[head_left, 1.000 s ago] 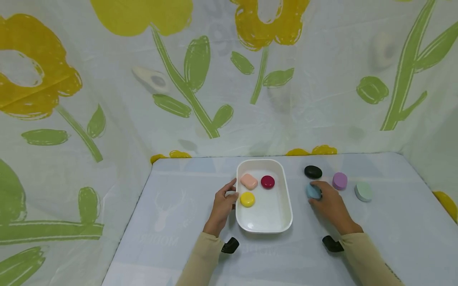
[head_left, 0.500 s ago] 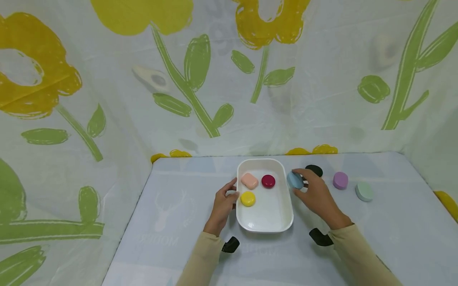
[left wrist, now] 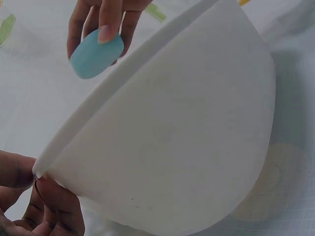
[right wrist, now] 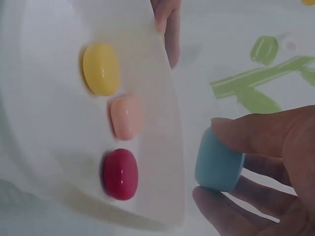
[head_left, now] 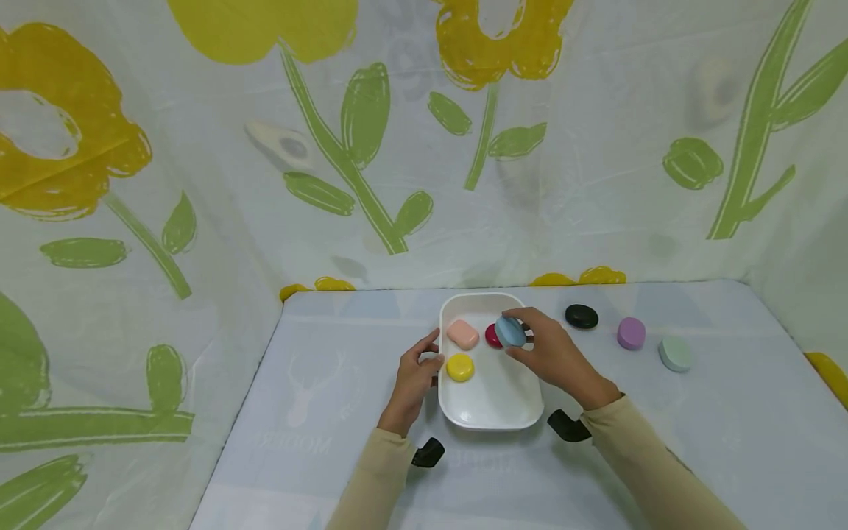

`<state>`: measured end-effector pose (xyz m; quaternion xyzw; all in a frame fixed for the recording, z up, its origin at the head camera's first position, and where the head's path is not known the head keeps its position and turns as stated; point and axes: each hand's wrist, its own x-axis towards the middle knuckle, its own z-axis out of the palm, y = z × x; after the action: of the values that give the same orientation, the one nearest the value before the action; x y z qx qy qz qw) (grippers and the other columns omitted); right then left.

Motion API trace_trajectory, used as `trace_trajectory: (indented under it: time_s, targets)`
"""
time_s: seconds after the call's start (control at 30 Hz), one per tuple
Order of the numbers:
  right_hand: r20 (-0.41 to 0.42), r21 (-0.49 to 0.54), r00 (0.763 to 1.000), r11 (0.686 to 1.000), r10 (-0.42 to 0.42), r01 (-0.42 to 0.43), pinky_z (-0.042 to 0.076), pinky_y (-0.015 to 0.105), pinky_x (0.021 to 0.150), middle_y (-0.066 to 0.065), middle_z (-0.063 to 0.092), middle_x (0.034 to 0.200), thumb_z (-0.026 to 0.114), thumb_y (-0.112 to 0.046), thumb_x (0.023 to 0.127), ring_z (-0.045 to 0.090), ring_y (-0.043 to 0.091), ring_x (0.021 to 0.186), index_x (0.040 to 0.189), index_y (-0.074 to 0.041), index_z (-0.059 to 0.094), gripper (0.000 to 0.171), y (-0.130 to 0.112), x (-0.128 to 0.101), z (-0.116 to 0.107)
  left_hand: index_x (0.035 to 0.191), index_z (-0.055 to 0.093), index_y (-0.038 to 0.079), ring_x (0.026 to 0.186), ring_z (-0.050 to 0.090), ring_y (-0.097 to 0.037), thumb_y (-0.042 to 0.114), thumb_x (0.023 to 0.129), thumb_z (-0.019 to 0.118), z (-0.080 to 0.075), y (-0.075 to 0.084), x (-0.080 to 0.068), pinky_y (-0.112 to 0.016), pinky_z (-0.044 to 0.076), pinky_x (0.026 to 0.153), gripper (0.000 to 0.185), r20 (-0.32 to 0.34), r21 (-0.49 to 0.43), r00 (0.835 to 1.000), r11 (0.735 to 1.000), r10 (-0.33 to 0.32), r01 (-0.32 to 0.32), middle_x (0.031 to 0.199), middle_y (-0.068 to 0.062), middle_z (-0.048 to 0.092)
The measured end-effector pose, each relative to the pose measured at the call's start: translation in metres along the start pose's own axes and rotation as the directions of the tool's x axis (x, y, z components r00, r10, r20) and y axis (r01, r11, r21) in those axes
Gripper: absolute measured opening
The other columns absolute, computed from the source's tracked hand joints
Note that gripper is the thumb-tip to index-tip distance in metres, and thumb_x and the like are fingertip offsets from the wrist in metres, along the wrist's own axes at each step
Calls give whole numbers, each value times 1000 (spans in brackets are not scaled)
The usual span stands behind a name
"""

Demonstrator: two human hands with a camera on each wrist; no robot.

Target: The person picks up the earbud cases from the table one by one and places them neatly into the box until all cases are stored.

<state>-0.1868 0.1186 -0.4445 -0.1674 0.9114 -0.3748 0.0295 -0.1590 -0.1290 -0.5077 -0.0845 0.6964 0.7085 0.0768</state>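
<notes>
A white oval dish (head_left: pixel 489 418) (left wrist: pixel 187 137) (right wrist: pixel 49 123) sits mid-table. Inside it lie a pink piece (head_left: pixel 461 335) (right wrist: pixel 126 117), a yellow piece (head_left: pixel 460 367) (right wrist: pixel 101 68) and a dark red piece (head_left: pixel 491 337) (right wrist: pixel 120 173). My right hand (head_left: pixel 523 340) pinches a light blue piece (head_left: pixel 509 331) (left wrist: pixel 96 55) (right wrist: pixel 218 161) between thumb and fingers, held above the dish's far part, over the red piece. My left hand (head_left: pixel 424 359) rests against the dish's left rim, thumb and fingers touching it (left wrist: pixel 29 182).
On the table to the right lie a black piece (head_left: pixel 581 316), a purple piece (head_left: pixel 631 333) and a pale green piece (head_left: pixel 674 355). Floral cloth walls close in the back and both sides. Light patterned cloth covers the table (head_left: pixel 331 383).
My right hand lifted the blue piece from the table right of the dish and carried it left, over the dish. The left hand stayed at the rim.
</notes>
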Motion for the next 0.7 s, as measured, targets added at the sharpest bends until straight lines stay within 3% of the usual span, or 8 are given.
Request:
trace_trajectory:
  time_s: [0.37,0.7]
  targets:
    - [183,-30,979,995,-90,97,54,54,103,19,63,136,81,1,90,63,35,118,139,3,61,53,-3,13,10,159,49,8,82,58,-15,3,106,57,-2,-4,2,-25,51,65,54,21,-23,1000,1000,19,-18,130,-18,50]
    - [275,-65,958,993,-81,102,50,55,109,16,66,134,81,1,90,61,34,124,135,2,65,48,-10,24,21,159,49,7,83,58,-16,1,106,57,-2,-4,4,-24,51,64,54,24,-31,999,999,22,-21,130,-19,50]
